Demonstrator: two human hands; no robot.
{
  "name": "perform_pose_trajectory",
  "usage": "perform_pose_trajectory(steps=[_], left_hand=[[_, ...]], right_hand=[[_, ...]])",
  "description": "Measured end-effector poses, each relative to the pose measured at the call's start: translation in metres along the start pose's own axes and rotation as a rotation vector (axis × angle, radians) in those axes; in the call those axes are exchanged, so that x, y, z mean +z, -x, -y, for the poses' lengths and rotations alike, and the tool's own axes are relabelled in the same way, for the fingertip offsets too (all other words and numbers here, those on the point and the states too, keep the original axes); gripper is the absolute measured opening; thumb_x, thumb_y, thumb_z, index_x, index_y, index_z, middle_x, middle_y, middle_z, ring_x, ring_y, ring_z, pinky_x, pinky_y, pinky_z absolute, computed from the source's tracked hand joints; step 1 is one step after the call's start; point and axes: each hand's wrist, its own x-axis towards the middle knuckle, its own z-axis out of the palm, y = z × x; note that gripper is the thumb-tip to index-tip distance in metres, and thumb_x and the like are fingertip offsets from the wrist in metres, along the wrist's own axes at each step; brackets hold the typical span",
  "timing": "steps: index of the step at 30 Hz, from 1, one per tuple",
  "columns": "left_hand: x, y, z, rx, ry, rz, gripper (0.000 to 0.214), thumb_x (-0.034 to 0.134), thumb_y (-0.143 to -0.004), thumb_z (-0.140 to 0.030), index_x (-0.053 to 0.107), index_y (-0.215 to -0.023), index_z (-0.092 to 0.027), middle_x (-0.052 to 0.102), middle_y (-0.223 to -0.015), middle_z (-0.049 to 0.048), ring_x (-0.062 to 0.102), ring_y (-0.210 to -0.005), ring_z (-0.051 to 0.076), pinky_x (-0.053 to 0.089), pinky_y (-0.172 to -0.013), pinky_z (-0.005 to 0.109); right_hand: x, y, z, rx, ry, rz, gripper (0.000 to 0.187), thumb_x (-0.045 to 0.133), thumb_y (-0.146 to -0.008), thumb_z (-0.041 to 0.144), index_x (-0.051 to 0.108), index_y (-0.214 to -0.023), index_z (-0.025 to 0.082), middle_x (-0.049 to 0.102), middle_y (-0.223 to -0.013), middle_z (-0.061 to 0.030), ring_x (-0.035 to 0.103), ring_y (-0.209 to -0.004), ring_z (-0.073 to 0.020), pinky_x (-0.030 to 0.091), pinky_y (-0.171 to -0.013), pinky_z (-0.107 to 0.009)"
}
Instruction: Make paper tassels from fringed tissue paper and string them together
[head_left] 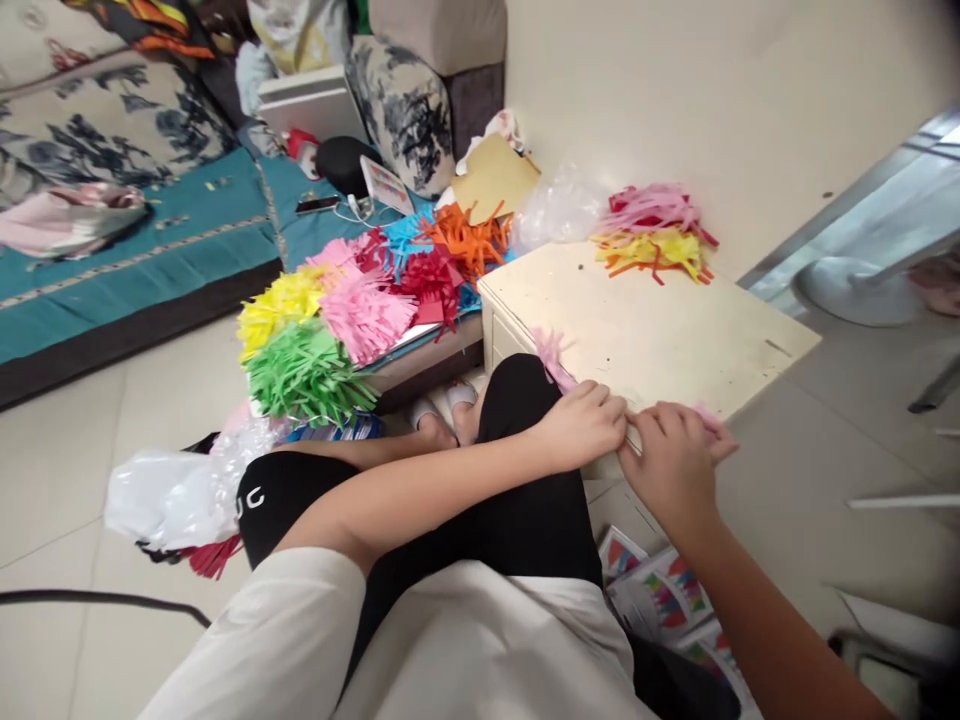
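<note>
My left hand (589, 425) is closed, fingers pinched, over the front edge of the cream cabinet top (637, 310). Close beside it, my right hand (671, 460) is also closed, its fingertips almost meeting the left ones. Both grip a pink paper tassel (553, 357); its fringed end sticks out past the left hand, and more pink shows by the right fingers. The middle of the tassel is hidden by my fingers. At the back of the cabinet top lies a pile of pink fringed paper (656, 210) over yellow fringed paper (652, 252).
Left of the cabinet, green (307, 370), yellow, pink, red, blue and orange fringed bundles cover a sofa end. A clear plastic bag (559, 210) lies behind. Printed packets (660, 590) lie low at my right. White plastic (172, 500) sits on the floor at left.
</note>
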Motion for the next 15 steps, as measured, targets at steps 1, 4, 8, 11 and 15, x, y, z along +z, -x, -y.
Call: perform_pose_trajectory(steps=[1,4,8,11,15], left_hand=[[0.001,-0.001,0.002,0.008,0.016,-0.008,0.041,0.044,-0.119,-0.014,0.084,-0.112,-0.012,0.075,-0.110,0.0197,0.069,-0.110,0.033,0.048,-0.099,0.047],[-0.003,-0.001,0.006,0.032,0.052,-0.032,0.041,0.045,-0.119,-0.013,0.084,-0.106,-0.012,0.075,-0.108,0.0193,0.069,-0.106,0.031,0.047,-0.097,0.047],[-0.028,0.006,0.016,0.060,0.136,-0.008,0.030,0.057,-0.117,-0.015,0.085,-0.109,-0.014,0.077,-0.107,0.0189,0.073,-0.101,0.030,0.050,-0.090,0.046],[-0.055,0.019,0.034,0.128,0.329,0.063,0.024,0.062,-0.113,-0.011,0.086,-0.111,-0.013,0.081,-0.107,0.0174,0.077,-0.097,0.026,0.053,-0.085,0.041],[-0.092,0.052,0.062,0.099,0.694,0.085,0.016,0.074,-0.107,-0.011,0.085,-0.097,-0.017,0.087,-0.105,0.0137,0.081,-0.099,0.023,0.058,-0.091,0.034]], right_hand=[[-0.001,0.001,0.001,-0.001,-0.014,0.000,0.027,0.054,-0.109,0.034,0.078,-0.096,0.029,0.080,-0.118,-0.0205,0.066,-0.115,-0.0453,0.036,-0.101,-0.062],[-0.005,0.002,0.003,0.003,-0.057,0.006,0.035,0.048,-0.111,0.034,0.077,-0.091,0.031,0.081,-0.110,-0.0194,0.069,-0.112,-0.0452,0.037,-0.102,-0.064],[-0.020,-0.007,-0.001,-0.020,-0.192,0.042,0.037,0.049,-0.109,0.037,0.079,-0.087,0.038,0.083,-0.104,-0.0196,0.073,-0.108,-0.0484,0.035,-0.101,-0.069],[-0.040,-0.029,-0.001,-0.087,-0.383,0.159,0.028,0.059,-0.104,0.048,0.079,-0.084,0.046,0.086,-0.101,-0.0180,0.078,-0.107,-0.0489,0.036,-0.099,-0.071],[-0.080,-0.076,0.024,-0.286,-0.524,0.529,0.025,0.067,-0.097,0.049,0.080,-0.083,0.034,0.086,-0.092,-0.0102,0.082,-0.095,-0.0398,0.048,-0.104,-0.064]])
